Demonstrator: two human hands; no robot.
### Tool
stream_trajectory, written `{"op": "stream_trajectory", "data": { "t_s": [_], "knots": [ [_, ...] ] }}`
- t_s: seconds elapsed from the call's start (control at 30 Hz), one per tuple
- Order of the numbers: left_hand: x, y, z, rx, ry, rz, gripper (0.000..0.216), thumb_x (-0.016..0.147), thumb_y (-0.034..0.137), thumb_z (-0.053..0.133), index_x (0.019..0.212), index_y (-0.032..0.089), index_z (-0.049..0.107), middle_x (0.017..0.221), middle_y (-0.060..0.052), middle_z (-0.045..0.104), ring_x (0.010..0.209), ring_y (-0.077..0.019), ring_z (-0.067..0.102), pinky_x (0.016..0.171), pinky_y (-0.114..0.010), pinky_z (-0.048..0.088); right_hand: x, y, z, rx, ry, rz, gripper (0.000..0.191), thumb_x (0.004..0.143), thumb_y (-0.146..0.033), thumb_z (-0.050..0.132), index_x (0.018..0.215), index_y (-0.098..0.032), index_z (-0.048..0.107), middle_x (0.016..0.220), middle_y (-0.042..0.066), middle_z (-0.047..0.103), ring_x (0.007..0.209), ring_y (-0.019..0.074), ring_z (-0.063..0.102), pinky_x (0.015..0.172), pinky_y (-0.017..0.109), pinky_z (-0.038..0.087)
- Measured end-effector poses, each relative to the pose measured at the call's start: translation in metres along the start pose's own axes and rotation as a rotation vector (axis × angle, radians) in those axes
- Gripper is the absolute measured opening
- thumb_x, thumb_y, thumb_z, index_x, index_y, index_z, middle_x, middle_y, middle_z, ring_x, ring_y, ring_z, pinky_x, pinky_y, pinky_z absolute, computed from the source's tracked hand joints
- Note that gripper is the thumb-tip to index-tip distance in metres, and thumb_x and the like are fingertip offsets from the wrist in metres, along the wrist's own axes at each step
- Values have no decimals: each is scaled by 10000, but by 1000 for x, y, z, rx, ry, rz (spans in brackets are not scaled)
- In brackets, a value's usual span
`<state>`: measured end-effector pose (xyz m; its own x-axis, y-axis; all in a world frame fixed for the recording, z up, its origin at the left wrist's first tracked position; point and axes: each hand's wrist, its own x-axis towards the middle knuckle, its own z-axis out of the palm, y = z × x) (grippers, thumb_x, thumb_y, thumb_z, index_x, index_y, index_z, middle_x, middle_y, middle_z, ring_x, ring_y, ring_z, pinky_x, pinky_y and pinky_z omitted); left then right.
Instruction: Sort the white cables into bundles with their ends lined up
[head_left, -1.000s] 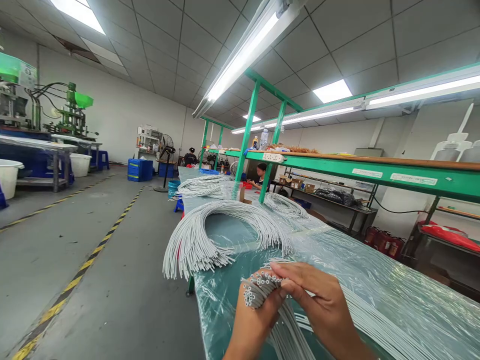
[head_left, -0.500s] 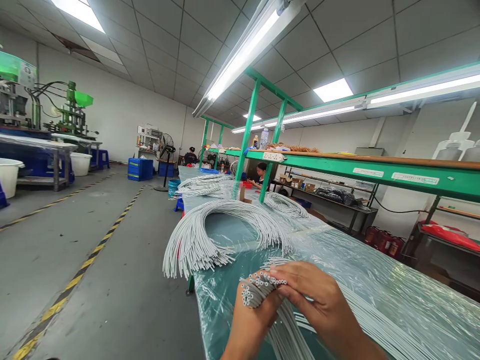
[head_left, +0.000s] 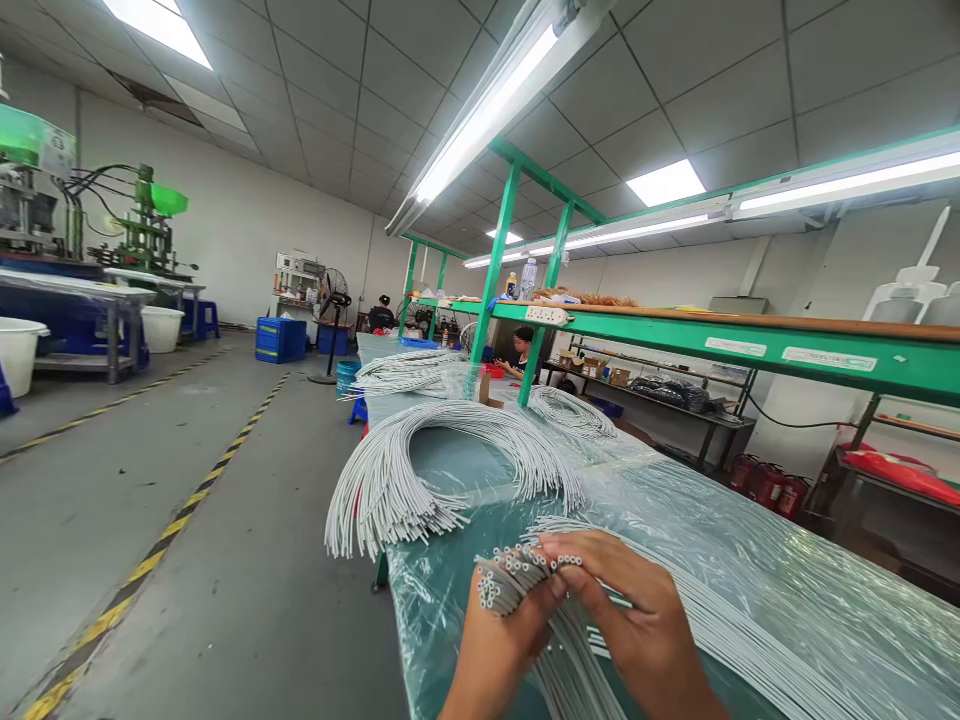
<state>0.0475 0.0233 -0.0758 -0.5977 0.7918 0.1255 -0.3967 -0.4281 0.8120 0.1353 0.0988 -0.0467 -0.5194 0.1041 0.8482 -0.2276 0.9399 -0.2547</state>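
Upward, left hand (head_left: pixel 501 638) around tubes (head_left: pixel 516 577)

Left hand (head_left: pixel 501 640), right hand (head_left: pixel 639 632) — both bare

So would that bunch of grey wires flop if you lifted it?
Probably bendy rather than limp: the wires curve smoothly from the left hand and right hand, like the arched bundle on the table. Likely light, since a loose grip holds them. The loose ends splay, so single ones might slip out.
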Motion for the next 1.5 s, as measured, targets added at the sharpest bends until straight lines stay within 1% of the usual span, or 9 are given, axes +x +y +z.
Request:
{"op": "stream_trajectory", "data": {
  "t_s": [0.2, 0.33, 0.5, 0.83, 0.93, 1.17, 1.3, 1.37, 1.5],
  "knots": [
    [-1, 8, 4, -11, -72, -1, 477, 429, 504, 787, 627, 129, 569, 584, 15, 417, 541, -74, 279, 460, -166, 220, 4, -1, -1, -35, 1, -71, 223, 846, -173, 526, 1023, -251, 636, 947, 1, 687, 883, 138, 630, 792, 239, 503],
    [-2, 14, 3, 55, -101, -32, 516, 434, 529, 776, 563, 157, 442, 505, 65, 277, 479, -51, 191, 436, -184, 152, 7, -4, 2, -26, 9, -89, 187, 830, -159, 547, 974, -229, 644, 908, -4, 692, 851, 133, 635, 768, 226, 507],
    [-2, 14, 4, 56, -106, -3, 513, 453, 550, 759, 605, 149, 479, 529, 54, 317, 481, -52, 196, 436, -192, 146, 5, -6, 7, 13, 80, -13, 174, 826, -149, 531, 900, -232, 665, 879, 12, 696, 830, 164, 645, 752, 262, 522],
    [0, 8, 1, 68, -90, 3, 514, 479, 552, 748, 594, 166, 430, 467, 82, 277, 429, -35, 185, 411, -186, 143, 6, -5, 6, 37, 58, 19, 175, 791, -146, 581, 897, -241, 683, 838, -4, 700, 782, 149, 646, 725, 244, 523],
    [1, 7, 2, 75, -91, 8, 524, 481, 566, 742, 585, 161, 426, 461, 83, 286, 412, -27, 198, 399, -179, 147, 3, -6, 12, 23, 119, 69, 154, 802, -158, 561, 866, -234, 680, 835, -5, 696, 792, 147, 642, 741, 231, 510],
    [3, 1, 1, 16, -136, 88, 366, 634, 452, 697, 717, 173, 476, 449, 107, 300, 330, -7, 157, 338, -171, 99, -4, -6, 22, 166, 343, 378, 174, 840, -313, 524, 839, -205, 660, 807, 17, 695, 742, 160, 657, 669, 209, 523],
    [4, 0, 1, 90, -97, 112, 352, 655, 453, 675, 706, 146, 510, 536, 59, 460, 299, 4, 203, 327, -183, 90, -2, -2, 21, 237, 490, 393, 180, 870, -343, 471, 838, -199, 574, 668, -2, 606, 598, 119, 591, 585, 208, 504],
    [4, 1, 0, 90, -85, 103, 377, 634, 461, 691, 699, 146, 494, 567, 51, 489, 298, 9, 202, 331, -184, 92, -1, -2, 21, 235, 477, 337, 183, 884, -339, 440, 834, -205, 555, 681, -2, 573, 574, 105, 555, 526, 188, 481],
    [5, -2, -1, 111, -104, 99, 437, 609, 538, 678, 673, 156, 476, 439, 91, 337, 329, -19, 198, 347, -187, 112, 1, -8, 19, 214, 276, 242, 206, 814, -374, 555, 950, -231, 614, 649, -24, 598, 512, 94, 550, 488, 164, 468]
  ]
}}
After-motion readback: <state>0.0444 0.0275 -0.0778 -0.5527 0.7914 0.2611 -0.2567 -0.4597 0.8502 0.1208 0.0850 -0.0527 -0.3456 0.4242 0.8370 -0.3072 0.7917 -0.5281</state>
